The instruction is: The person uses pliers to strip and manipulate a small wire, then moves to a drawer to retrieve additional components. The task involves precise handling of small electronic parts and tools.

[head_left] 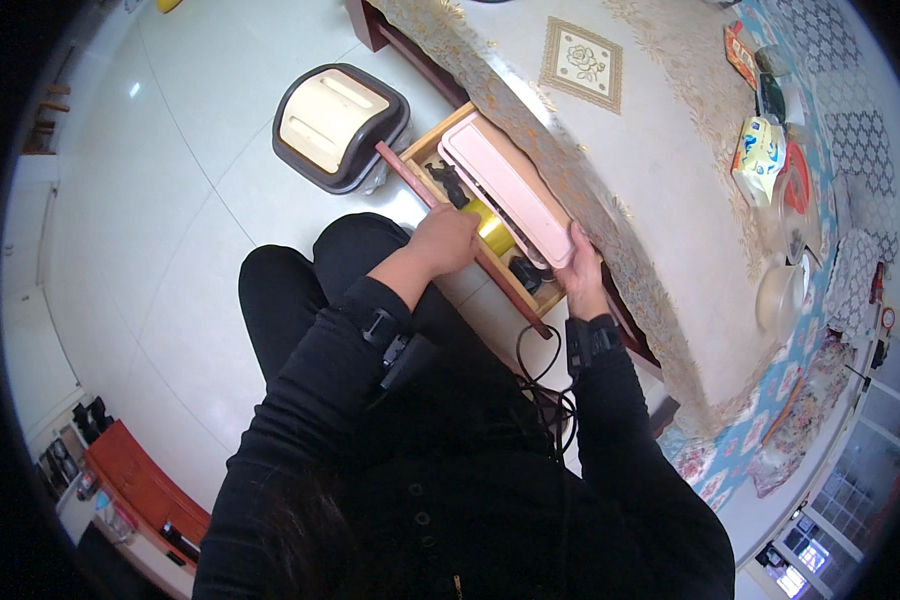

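A long pale pink box (510,190) lies tilted lengthwise over the pulled-out wooden drawer (435,138). At its near end my right hand (583,280) is closed on it, with the thumb along the edge. My left hand (446,240) reaches over the drawer front, closed, its fingertips hidden beside a shiny yellow cylinder (492,228). Whether it grips that cylinder is not clear. Inside the drawer, small black items (448,182) lie toward the far end, and another black object (526,272) is near the close end.
A cream-lidded dark bin (335,125) stands on the tiled floor left of the drawer. Above the drawer hangs the patterned tablecloth (660,180). The table carries a yellow packet (760,150) and a pale bowl (778,300). Black cables (545,385) hang by my right wrist.
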The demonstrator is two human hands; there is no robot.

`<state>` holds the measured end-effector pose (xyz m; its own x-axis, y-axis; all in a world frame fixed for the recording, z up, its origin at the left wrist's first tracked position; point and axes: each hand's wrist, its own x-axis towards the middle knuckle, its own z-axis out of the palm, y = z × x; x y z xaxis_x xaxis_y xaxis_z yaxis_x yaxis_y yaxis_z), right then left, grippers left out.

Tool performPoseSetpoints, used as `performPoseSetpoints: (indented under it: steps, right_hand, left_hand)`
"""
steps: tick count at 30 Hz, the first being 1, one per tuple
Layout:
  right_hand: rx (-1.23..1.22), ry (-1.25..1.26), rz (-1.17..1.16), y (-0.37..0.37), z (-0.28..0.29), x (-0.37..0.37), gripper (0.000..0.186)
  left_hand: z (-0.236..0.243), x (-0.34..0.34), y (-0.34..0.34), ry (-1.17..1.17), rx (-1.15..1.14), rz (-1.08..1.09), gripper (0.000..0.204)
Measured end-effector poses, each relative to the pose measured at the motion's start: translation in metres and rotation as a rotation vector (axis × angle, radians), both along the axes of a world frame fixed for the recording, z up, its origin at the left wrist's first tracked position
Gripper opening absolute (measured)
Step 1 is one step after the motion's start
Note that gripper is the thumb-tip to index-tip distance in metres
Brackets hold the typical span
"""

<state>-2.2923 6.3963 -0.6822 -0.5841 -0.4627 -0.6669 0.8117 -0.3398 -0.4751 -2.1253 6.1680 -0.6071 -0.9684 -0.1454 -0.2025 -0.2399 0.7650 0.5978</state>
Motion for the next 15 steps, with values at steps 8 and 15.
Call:
performPoseSetpoints:
  steps: [8, 15]
  right_hand:
    - [0.207, 0.108, 0.052, 0.001, 0.011, 0.001, 0.043]
    - [0.183, -0.080, 0.231, 0.043, 0.057, 0.059, 0.051]
  left_hand:
    - [0.047, 0.027, -0.006, 0.104, 0.204, 0.246, 0.014]
    - [0.091, 0.106, -0.008, 0.477, 0.046, 0.387, 0.016]
